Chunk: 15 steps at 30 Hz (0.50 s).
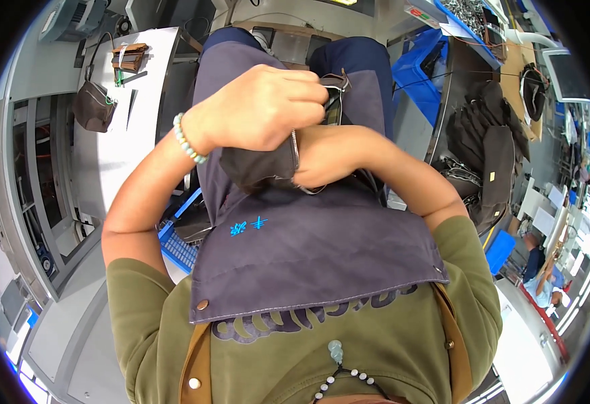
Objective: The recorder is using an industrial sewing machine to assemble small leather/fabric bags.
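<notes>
You have bright, fairly even light, with strip lights (580, 295) glaring near the right edge, the white tabletop (131, 158) nearly washed out, and straight lines bowing toward a black rim.

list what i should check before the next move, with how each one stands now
1. Left hand curled at the edge of the dark brown pouch: ok.
2. Pouch mouth open: ok, it gapes where the right hand goes in.
3. Right fingers' grip: cannot tell, they are hidden in the pouch.
4. Beaded bracelet clear of the mouth: ok, it sits on the left wrist.
5. Pouch interior in plain view: not ok, the hands cover it.
6. Other brown pouch out of the way: ok, on the white table.
</notes>
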Each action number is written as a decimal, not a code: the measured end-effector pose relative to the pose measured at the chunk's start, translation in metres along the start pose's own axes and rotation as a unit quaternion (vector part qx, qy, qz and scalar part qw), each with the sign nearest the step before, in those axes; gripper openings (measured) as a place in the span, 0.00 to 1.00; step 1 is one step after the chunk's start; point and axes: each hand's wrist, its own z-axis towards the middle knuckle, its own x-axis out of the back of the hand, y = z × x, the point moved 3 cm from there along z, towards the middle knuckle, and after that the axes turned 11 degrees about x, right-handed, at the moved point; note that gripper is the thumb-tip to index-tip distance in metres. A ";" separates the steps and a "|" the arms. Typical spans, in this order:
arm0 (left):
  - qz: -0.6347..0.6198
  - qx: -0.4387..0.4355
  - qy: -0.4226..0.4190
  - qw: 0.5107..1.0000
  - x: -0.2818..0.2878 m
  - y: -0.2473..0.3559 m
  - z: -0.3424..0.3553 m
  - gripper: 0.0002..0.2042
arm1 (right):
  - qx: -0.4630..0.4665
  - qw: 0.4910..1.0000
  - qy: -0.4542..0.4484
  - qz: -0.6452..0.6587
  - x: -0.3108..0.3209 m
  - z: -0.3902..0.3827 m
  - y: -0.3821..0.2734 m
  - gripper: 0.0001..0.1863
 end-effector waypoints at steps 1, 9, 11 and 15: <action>0.037 -0.053 -0.016 0.998 -0.002 0.003 0.005 0.08 | 0.020 0.998 0.051 -0.016 -0.007 0.010 0.011 0.14; 0.014 0.016 -0.032 0.999 0.028 -0.002 -0.007 0.06 | -0.077 0.996 0.020 0.032 0.008 0.026 0.018 0.13; 0.030 0.000 -0.003 1.000 0.019 0.002 -0.006 0.07 | 0.030 0.984 0.121 0.125 -0.008 0.026 0.025 0.24; 0.070 0.007 0.021 0.997 0.005 0.005 -0.012 0.08 | 0.100 0.978 0.150 -0.101 -0.037 0.029 0.053 0.29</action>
